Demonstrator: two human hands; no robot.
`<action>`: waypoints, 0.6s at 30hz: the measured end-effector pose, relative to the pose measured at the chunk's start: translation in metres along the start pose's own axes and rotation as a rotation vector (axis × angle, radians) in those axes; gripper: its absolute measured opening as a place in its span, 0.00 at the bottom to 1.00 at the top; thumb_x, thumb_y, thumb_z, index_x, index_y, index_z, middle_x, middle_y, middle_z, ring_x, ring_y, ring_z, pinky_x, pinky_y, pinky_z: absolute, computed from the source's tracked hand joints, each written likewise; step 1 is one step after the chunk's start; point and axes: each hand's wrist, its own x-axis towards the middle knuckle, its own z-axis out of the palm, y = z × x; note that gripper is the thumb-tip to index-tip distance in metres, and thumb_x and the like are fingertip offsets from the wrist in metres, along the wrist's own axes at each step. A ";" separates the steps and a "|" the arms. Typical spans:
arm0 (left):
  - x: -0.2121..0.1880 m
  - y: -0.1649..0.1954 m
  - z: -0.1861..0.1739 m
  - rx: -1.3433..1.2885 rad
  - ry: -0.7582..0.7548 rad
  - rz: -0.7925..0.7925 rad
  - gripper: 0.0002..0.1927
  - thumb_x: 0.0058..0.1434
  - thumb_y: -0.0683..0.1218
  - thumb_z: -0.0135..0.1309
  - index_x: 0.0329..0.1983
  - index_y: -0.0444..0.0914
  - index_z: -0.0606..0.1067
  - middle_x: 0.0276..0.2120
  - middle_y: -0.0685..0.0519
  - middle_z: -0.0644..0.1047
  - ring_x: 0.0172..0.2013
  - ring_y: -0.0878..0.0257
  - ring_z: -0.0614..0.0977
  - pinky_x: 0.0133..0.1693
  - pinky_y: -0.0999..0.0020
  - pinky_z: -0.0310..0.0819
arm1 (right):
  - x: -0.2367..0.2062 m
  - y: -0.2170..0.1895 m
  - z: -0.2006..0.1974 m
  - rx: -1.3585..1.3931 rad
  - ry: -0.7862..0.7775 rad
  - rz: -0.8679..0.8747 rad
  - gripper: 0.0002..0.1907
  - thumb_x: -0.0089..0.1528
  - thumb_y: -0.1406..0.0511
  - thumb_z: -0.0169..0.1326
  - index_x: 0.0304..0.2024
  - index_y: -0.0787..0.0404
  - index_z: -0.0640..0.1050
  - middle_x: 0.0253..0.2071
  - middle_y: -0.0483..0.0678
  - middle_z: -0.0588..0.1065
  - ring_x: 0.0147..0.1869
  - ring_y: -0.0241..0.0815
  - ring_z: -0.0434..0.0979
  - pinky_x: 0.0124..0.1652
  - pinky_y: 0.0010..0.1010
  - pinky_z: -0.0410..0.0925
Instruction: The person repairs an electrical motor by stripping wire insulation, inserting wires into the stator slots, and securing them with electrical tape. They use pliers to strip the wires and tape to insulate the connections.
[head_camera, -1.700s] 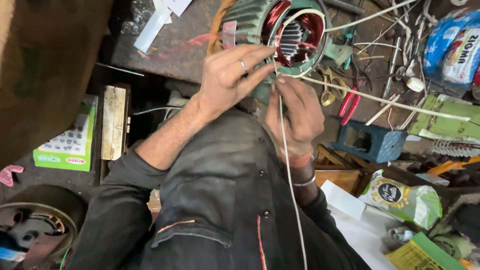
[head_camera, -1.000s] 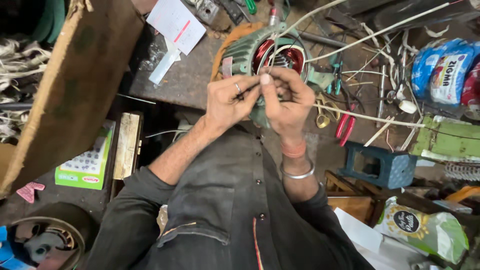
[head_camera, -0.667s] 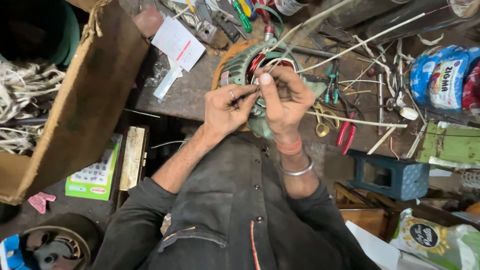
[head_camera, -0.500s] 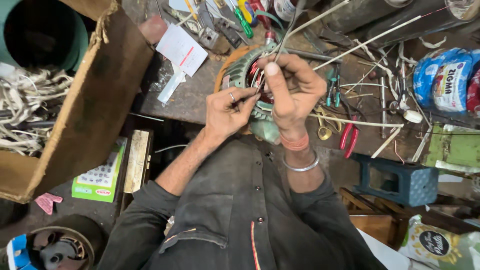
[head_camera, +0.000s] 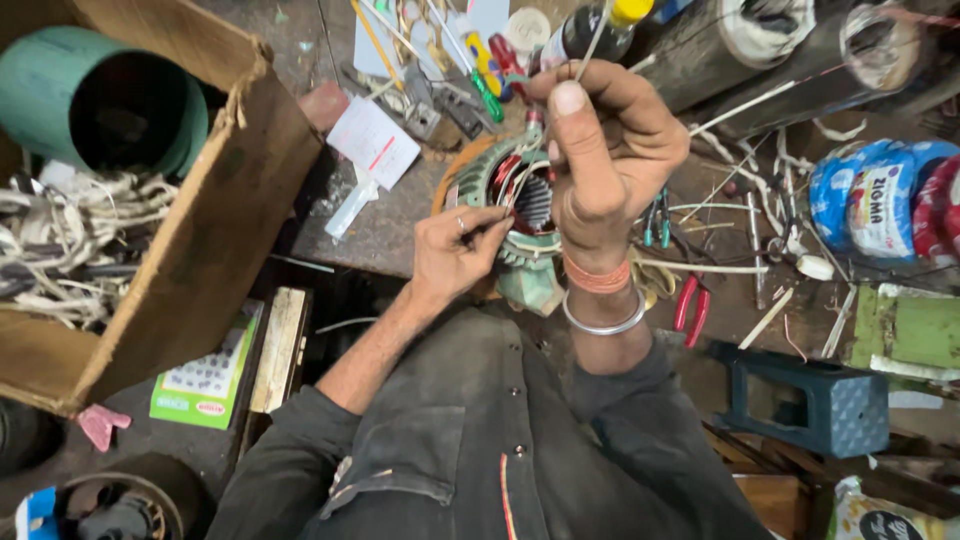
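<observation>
Stator (head_camera: 520, 205) sits on the bench (head_camera: 390, 225) near its front edge, green casing, copper windings showing red in the bore, just beyond the person's chest. Left hand (head_camera: 455, 250) rests on the stator's near-left rim, fingers narrow, tips pinched against the winding edge. Right hand (head_camera: 605, 140) is raised above the stator, fingers closed on a thin white cord (head_camera: 590, 45) that runs up out of the fist toward the top edge of view; its lower end drops toward the bore. 2 bangles on the right wrist. Room is tight: open cardboard box (head_camera: 215, 215) crowds the left, its corner just beside the bench edge, green pipe (head_camera: 120, 110) and tangled cable inside. Screwdrivers (head_camera: 480, 75) lie just behind the stator. Red pliers (head_camera: 690, 305) and loose white sticks lie to the right, blue stool (head_camera: 810, 400) lower right. Only bare patch of bench is between box and stator, partly taken by paper (head_camera: 375, 140).
</observation>
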 end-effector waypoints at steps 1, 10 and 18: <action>0.001 0.001 -0.001 0.008 -0.002 0.007 0.07 0.60 0.40 0.67 0.42 0.36 0.84 0.25 0.51 0.80 0.21 0.70 0.77 0.26 0.73 0.71 | 0.004 -0.002 0.002 0.000 -0.005 -0.007 0.06 0.70 0.71 0.57 0.47 0.70 0.80 0.37 0.53 0.82 0.28 0.28 0.68 0.29 0.18 0.59; 0.016 0.016 -0.001 -0.010 -0.012 0.005 0.07 0.60 0.40 0.66 0.42 0.37 0.84 0.24 0.51 0.79 0.21 0.70 0.77 0.26 0.74 0.71 | 0.029 -0.021 0.010 -0.073 -0.022 -0.070 0.04 0.68 0.72 0.56 0.44 0.69 0.77 0.33 0.49 0.79 0.33 0.31 0.75 0.36 0.21 0.68; 0.035 0.041 -0.010 -0.084 -0.047 -0.016 0.15 0.55 0.41 0.68 0.44 0.32 0.80 0.32 0.49 0.81 0.24 0.69 0.76 0.29 0.72 0.73 | 0.029 -0.061 0.002 -0.675 -0.067 -0.438 0.05 0.62 0.73 0.59 0.40 0.68 0.78 0.41 0.56 0.79 0.41 0.48 0.82 0.43 0.33 0.74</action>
